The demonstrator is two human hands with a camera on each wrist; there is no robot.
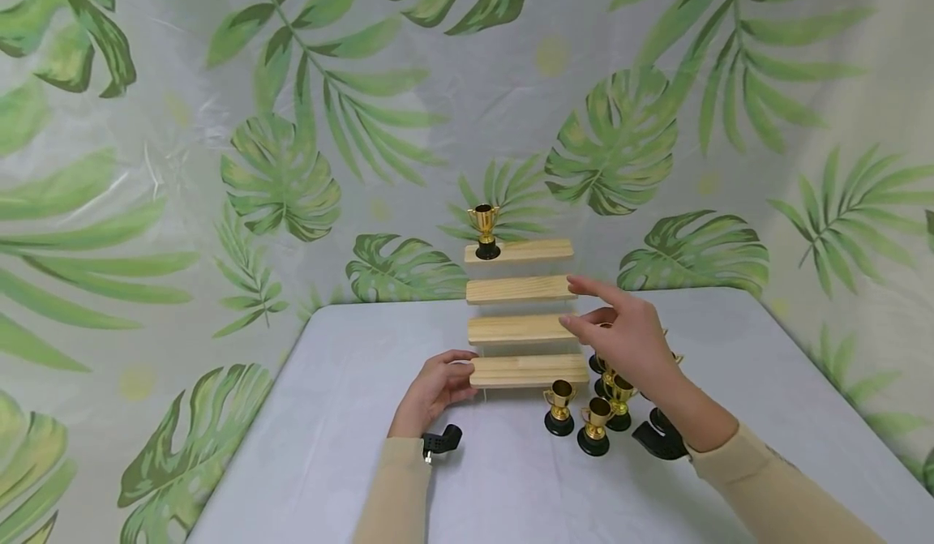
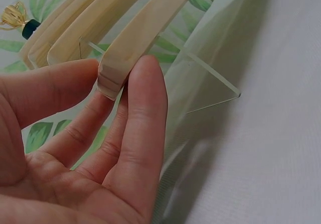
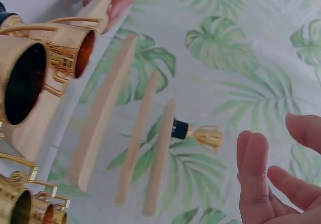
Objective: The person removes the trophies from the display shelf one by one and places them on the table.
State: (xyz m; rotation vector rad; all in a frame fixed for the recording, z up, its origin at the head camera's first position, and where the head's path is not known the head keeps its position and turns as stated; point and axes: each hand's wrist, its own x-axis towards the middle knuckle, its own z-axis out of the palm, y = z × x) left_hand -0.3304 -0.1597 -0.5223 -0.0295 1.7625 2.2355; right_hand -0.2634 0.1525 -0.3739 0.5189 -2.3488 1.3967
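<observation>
Beige long sleeves (image 1: 397,487), black wrist cams (image 1: 441,441), bare hands.

A staged tabletop set, more studio booth than home or shop.

From my feed I see a leaf-print backdrop (image 1: 306,122) wrapped around three sides of a white-covered table (image 1: 350,479), its cloth creased and glossy. On the table stands a wooden tiered display stand (image 1: 521,329) with small gold toy trophies (image 1: 594,414); I see no room furniture behind it.
</observation>
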